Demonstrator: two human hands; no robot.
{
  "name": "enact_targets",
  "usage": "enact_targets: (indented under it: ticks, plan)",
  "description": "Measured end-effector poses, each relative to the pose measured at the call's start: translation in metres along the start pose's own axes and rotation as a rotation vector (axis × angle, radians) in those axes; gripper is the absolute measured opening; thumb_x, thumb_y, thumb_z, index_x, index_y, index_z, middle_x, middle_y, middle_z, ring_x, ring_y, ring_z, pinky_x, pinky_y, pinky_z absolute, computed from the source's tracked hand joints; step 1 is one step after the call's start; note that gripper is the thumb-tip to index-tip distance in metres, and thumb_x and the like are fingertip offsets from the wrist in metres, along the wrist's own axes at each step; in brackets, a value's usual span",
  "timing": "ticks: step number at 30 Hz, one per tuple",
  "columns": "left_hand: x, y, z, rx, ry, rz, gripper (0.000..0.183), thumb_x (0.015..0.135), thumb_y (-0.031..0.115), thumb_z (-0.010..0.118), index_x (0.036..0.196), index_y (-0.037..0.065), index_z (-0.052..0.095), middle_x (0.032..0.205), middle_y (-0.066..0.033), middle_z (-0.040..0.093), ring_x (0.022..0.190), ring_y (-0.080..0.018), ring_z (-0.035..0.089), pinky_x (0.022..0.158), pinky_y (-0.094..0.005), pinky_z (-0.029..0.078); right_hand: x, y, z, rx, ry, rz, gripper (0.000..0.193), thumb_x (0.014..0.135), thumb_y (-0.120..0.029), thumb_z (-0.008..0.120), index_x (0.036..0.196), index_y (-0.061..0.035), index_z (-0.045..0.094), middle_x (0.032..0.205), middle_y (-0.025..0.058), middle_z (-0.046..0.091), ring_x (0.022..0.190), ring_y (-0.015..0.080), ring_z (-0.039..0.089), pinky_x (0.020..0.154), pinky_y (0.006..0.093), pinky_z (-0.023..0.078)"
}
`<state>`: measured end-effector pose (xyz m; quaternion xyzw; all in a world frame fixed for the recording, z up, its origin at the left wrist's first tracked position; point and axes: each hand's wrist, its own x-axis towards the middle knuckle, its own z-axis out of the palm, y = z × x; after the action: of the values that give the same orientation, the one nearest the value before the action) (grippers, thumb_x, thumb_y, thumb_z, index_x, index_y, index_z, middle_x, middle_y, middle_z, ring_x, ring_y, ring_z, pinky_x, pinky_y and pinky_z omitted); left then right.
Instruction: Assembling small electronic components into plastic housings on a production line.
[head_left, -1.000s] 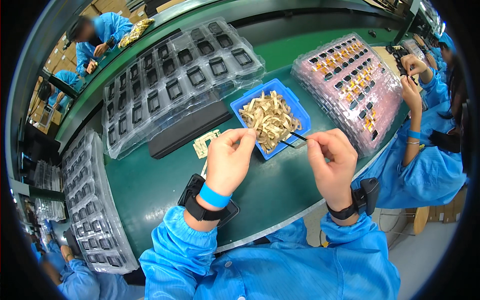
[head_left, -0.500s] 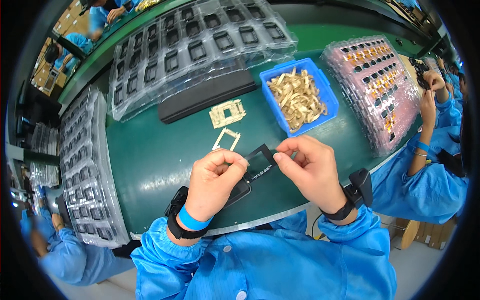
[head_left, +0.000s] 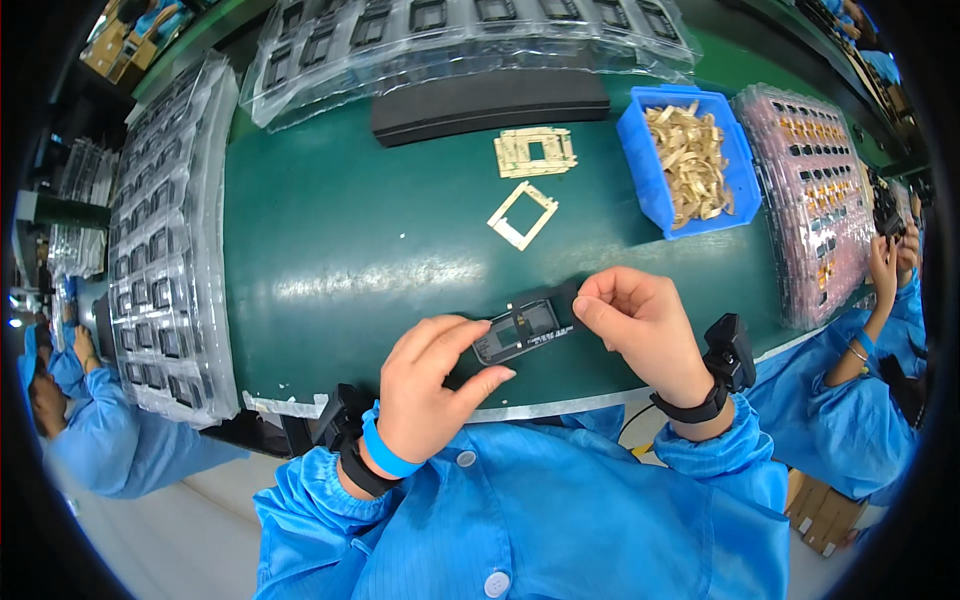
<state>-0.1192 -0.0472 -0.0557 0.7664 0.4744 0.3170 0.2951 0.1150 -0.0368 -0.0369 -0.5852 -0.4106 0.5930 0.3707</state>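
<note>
Checking the left hand (head_left: 425, 388): what is it doing?

Fingers and thumb are standing well apart, forefinger tip touching the far edge of a flat black case (head_left: 490, 347) at its left end. Thumb is hanging by the near edge; can't tell if it's gripping.

And the right hand (head_left: 640, 325)?

Thumb and forefinger are closing together on the right end of a black sheet (head_left: 567, 298). The sheet is reaching in over the case; where one is ending and the other starting is hard to see.

Where's the case lying?

Between the hands, near the front edge of the green table (head_left: 330, 210). The left hand is partly crowding its left end.

What's sitting around?

Beyond it, a loose cream frame (head_left: 507, 234) is lying just in front of a cream cut-out stack (head_left: 514, 160). A long black block (head_left: 490, 107) is standing further back, before the clear trays (head_left: 460, 45). A blue bin (head_left: 648, 190) is holding tan strips (head_left: 690, 160) and standing between the cream pieces and the pink trays (head_left: 815, 210).

Edges?

More clear trays with black frames (head_left: 170, 260) are lining the left side; co-workers are sitting at left (head_left: 120, 430) and right (head_left: 850, 370).
</note>
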Motion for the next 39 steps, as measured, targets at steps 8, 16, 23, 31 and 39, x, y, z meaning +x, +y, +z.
enact_targets:
  ticks: [8, 16, 23, 31, 39]
  plan:
    - [-0.018, -0.007, 0.017, 0.125, 0.083, -0.047, 0.064, 0.061, 0.015, 0.088, 0.117, 0.004, 0.060, 0.105, -0.0080, 0.067, 0.080, -0.0236, 0.056, 0.076, -0.0358, 0.044, -0.003, 0.014, 0.023, -0.020, -0.082, 0.063, 0.007, 0.087, -0.003, 0.070, 0.090, 0.0001, 0.065, 0.077, -0.0028, 0.063, 0.065, -0.0006, 0.053, 0.055, 0.0150, 0.040]
    - [-0.018, -0.011, 0.017, 0.130, 0.118, 0.052, 0.043, 0.063, 0.015, 0.086, 0.100, 0.007, 0.068, 0.106, -0.0051, 0.067, 0.075, -0.0191, 0.055, 0.074, -0.0333, 0.039, -0.006, 0.016, 0.033, -0.219, 0.065, -0.109, 0.010, 0.084, -0.004, 0.072, 0.084, 0.0045, 0.067, 0.072, 0.0047, 0.067, 0.059, 0.0042, 0.059, 0.051, 0.0203, 0.047]
    - [-0.019, -0.009, 0.017, 0.164, 0.104, 0.031, 0.027, 0.064, 0.016, 0.085, 0.088, 0.009, 0.073, 0.107, -0.0039, 0.067, 0.072, -0.0152, 0.055, 0.076, -0.0310, 0.037, -0.006, 0.016, 0.034, -0.281, 0.074, -0.138, 0.008, 0.083, -0.002, 0.071, 0.084, 0.0048, 0.066, 0.072, 0.0056, 0.066, 0.058, 0.0046, 0.059, 0.050, 0.0201, 0.046]
    - [-0.019, -0.009, 0.018, 0.176, 0.116, 0.050, 0.028, 0.063, 0.017, 0.085, 0.088, 0.010, 0.075, 0.108, -0.0028, 0.067, 0.066, -0.0133, 0.048, 0.073, -0.0293, 0.035, -0.005, 0.018, 0.034, -0.245, 0.084, -0.137, 0.007, 0.082, -0.001, 0.071, 0.083, 0.0046, 0.066, 0.072, 0.0053, 0.066, 0.058, 0.0047, 0.059, 0.050, 0.0197, 0.046]
    - [-0.019, -0.008, 0.017, 0.193, 0.113, 0.060, 0.027, 0.063, 0.017, 0.085, 0.088, 0.011, 0.075, 0.109, -0.0025, 0.067, 0.065, -0.0129, 0.047, 0.072, -0.0295, 0.035, -0.006, 0.019, 0.037, -0.280, 0.096, -0.176, 0.007, 0.082, 0.000, 0.071, 0.082, 0.0039, 0.066, 0.072, 0.0054, 0.065, 0.058, 0.0054, 0.060, 0.050, 0.0201, 0.046]
